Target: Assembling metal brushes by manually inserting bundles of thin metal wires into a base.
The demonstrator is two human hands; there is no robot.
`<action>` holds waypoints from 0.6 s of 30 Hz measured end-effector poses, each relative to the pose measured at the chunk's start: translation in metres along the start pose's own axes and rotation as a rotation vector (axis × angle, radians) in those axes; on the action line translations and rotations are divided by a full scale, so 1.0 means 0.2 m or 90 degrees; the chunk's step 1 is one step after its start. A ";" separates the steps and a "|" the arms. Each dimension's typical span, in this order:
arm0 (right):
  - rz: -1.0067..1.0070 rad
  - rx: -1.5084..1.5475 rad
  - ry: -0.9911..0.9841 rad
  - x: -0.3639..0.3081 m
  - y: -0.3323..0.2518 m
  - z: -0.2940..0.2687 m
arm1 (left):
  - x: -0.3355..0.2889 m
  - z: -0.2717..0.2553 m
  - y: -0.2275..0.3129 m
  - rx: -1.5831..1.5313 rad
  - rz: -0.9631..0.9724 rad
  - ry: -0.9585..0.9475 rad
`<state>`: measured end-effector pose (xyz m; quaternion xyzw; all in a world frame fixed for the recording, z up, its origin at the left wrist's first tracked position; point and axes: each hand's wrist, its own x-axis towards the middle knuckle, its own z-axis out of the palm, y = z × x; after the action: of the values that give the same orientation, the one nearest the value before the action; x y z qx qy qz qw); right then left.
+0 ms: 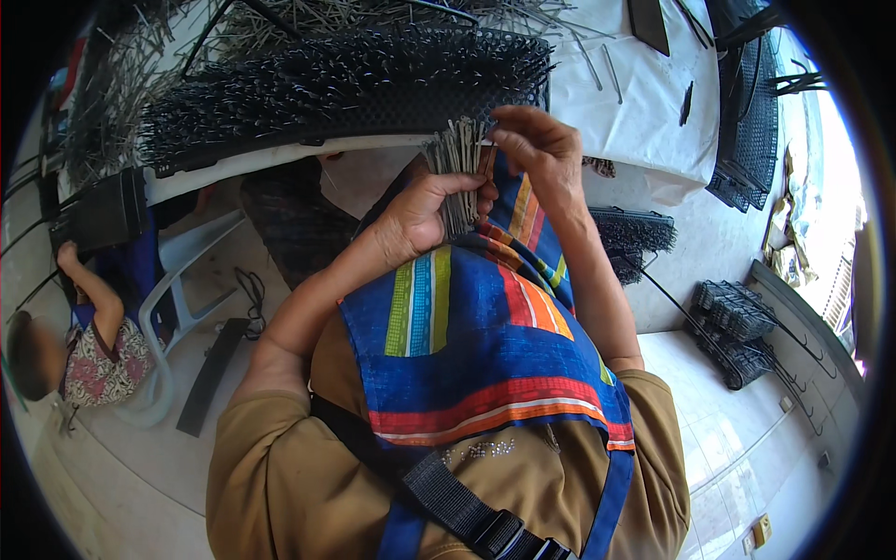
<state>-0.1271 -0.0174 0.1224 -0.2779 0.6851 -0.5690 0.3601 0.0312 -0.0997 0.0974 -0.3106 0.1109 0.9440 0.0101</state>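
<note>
My left hand (417, 213) is wrapped round a bundle of thin grey strips (457, 177), which fans out upward above my lap. Close to the right of the bundle's top is my right hand (546, 154), its thumb and index finger pinched together. Whatever that pinch may hold is too small to make out. Just beyond both hands, a long black mesh rack (345, 89) stands at the table's near edge, densely packed with upright dark thin pieces. A striped blue apron (476, 345) covers my front and lap.
Loose thin strips (597, 65) lie on the white-covered table (644, 121). Black mesh racks (747, 112) are at the right, with more wire racks (733, 322) on the floor. At the left, another person (107, 350) sits on a white plastic chair (173, 289) holding a dark panel (103, 210).
</note>
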 end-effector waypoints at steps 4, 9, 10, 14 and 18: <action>0.114 0.256 0.032 0.00 0.01 0.04 | -0.02 0.01 0.02 -0.010 -0.009 -0.008; -0.076 0.180 0.169 0.07 -0.06 0.10 | -0.04 -0.03 0.05 -0.023 0.051 0.162; -0.077 0.179 0.167 0.08 -0.08 0.12 | -0.04 -0.05 0.05 -0.017 0.064 0.171; -0.243 0.039 0.259 0.17 -0.08 0.18 | -0.05 -0.08 0.05 -0.017 0.090 0.168; -0.386 -0.219 0.260 0.26 -0.02 0.21 | -0.06 -0.07 0.05 0.017 0.098 0.191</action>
<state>-0.1242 -0.0828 0.1133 -0.4047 0.7148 -0.5700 -0.0190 0.0478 -0.1118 0.0963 -0.4382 0.1473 0.8836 -0.0746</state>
